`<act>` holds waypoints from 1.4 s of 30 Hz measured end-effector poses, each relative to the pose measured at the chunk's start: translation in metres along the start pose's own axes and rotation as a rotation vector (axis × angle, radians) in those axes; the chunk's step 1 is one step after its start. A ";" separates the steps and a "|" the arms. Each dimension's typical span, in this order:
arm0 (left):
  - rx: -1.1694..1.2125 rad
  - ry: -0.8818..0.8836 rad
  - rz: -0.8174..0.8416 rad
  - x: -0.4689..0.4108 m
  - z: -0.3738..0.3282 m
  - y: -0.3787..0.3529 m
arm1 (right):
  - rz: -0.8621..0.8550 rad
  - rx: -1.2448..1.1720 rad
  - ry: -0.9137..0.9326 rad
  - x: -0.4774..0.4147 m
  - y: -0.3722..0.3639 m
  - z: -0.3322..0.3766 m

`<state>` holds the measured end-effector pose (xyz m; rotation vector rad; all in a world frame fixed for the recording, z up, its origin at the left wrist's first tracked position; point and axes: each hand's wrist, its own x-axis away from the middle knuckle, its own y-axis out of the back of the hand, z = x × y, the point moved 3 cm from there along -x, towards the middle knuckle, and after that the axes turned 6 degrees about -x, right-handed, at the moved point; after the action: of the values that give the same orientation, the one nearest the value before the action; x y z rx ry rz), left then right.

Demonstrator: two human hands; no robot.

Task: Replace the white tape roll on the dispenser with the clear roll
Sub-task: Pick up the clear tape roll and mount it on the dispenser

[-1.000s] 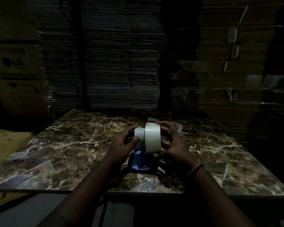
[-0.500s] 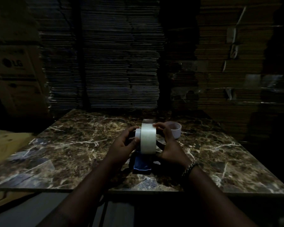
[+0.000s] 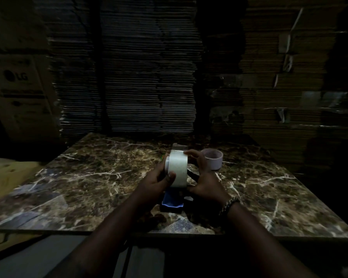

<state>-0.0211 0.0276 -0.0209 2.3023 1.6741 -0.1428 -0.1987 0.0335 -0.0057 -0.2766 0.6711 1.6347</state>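
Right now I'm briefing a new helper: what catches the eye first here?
The pale tape roll at table centre, gripped by the left hand and right hand above a blue dispenser. Another roll lies just right behind it on the marble table, against dark stacked cardboard.

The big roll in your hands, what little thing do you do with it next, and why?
Probably push the roll further onto the dispenser hub. Both hands, left and right, hold it there, and the hub's end pokes out on its left side. The other roll lies apart on the table.
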 end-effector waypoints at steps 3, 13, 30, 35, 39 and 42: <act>-0.017 -0.002 -0.007 0.001 -0.001 0.000 | -0.005 0.021 0.027 -0.001 -0.003 0.001; -0.157 0.001 -0.037 0.002 -0.004 0.004 | -0.031 0.141 0.099 -0.004 -0.008 -0.007; -0.250 0.046 -0.130 -0.006 0.001 0.009 | -0.063 0.221 0.123 -0.004 -0.016 -0.007; -0.263 0.024 -0.194 -0.005 0.000 0.017 | -0.070 -0.232 -0.094 -0.012 0.003 -0.005; -0.293 0.027 -0.201 -0.010 0.003 0.026 | -0.222 -0.461 -0.383 -0.031 0.012 -0.006; -0.278 0.018 -0.233 -0.013 0.005 0.031 | -0.211 -0.264 -0.427 -0.041 0.011 -0.003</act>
<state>0.0049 0.0055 -0.0169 1.9115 1.8376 0.0601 -0.2024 -0.0023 0.0164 -0.1721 0.0975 1.5119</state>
